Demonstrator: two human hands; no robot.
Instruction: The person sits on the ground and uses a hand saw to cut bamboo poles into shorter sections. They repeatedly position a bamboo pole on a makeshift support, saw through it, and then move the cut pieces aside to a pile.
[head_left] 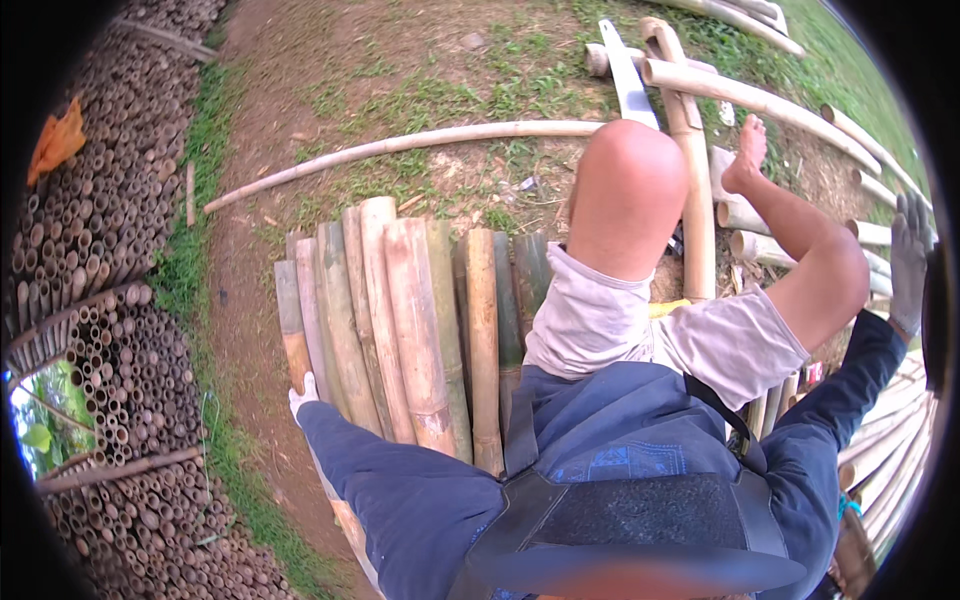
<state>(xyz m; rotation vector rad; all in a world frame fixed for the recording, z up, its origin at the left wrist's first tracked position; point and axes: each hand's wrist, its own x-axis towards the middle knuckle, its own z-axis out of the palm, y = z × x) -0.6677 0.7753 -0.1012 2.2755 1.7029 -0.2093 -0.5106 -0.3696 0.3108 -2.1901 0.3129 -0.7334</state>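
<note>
My left hand (303,394), in a whitish glove, is at the left side of a row of cut bamboo lengths (415,310). It touches or lies close against the outermost greenish-tan length (291,310). Most of its fingers are hidden, so their grip does not show. My right hand (909,262), in a grey glove, is raised at the far right rim with its fingers stretched out. Nothing shows in it. Behind it lie bamboo poles (872,232). Beyond my bent knee, a pale saw-like blade (628,82) leans by an upright-lying bamboo pole (697,230).
A long thin bamboo pole (400,143) crosses the ground ahead. Large stacks of bamboo (130,240) line the left side, with an orange cloth (58,140) on them. More poles (765,100) lie at the far right, and a pale bundle (895,455) is at the lower right.
</note>
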